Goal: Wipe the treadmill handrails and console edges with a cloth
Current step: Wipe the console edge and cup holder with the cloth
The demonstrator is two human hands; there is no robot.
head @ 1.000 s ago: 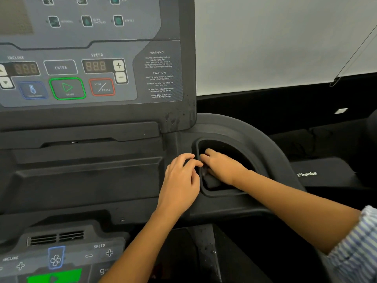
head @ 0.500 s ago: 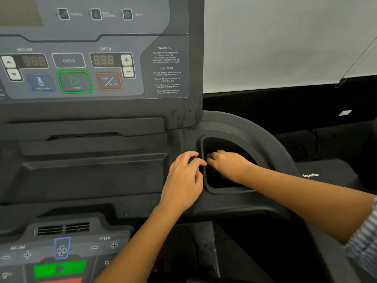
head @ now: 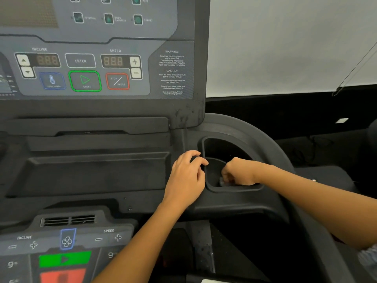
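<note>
Viewing: head camera only, looking down over the right side of the console point(head: 183, 111).
Left hand point(head: 186, 178): rests on the dark moulding just left of the pocket point(head: 204, 152). Fingers are loosely bent, tips touching the pocket's left rim, holding nothing.
Why there: likely you are steadying yourself while the other hand works. This is a judgement.
Right hand point(head: 239, 172): sits down inside the pocket, knuckles up, fingers curled tightly downward.
Cloth point(head: 223, 181): only a small grey bunch shows under your right fingers, low against the pocket's near wall. You seem to grip it, but most of it is hidden.
Why bunched: a wad probably reaches the pocket's corners better than a flat sheet.
Cloth axis: crumpled, so no long axis or pointing direction can be read.
Pocket axis: its long side runs from you toward the far wall, with the opening facing up.
Handrail point(head: 271, 144): curves from the console's right corner around the pocket and down toward you. Neither hand is on it.
Console edge: the lower right corner shows dark specks. It is well above both hands and looks unwiped.
</note>
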